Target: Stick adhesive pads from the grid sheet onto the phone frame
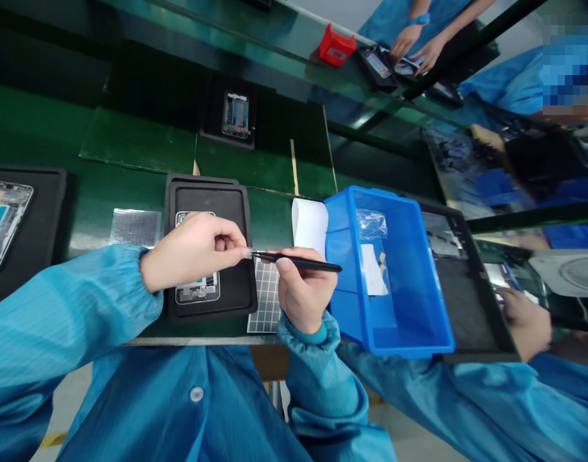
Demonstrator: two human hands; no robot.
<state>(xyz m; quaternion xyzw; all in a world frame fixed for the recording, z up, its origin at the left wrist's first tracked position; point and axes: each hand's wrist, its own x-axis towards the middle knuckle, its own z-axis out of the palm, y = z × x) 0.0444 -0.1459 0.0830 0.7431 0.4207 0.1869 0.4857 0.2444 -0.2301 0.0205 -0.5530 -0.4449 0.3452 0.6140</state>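
My right hand (306, 292) holds black tweezers (303, 262), their tips pointing left. At those tips my left hand (195, 250) pinches a tiny pale piece (247, 253), too small to name. Beneath my left hand a phone frame with exposed inner parts (198, 290) lies on a black tray (235, 292), partly covered by the hand. Under the tweezers, a sheet marked with a grid of grey squares (263, 300) rests on the green bench, its right side hidden by my right hand. A clear ribbed sheet (136, 226) lies left of the tray.
A blue bin (394, 346) with scraps of paper and plastic stands at the right, beside a white sheet (309, 221). More phone frames lie in trays (226, 138) behind and at far left. A co-worker's hand (527, 323) is at right; another person's hands work across the bench near a red box (336, 46).
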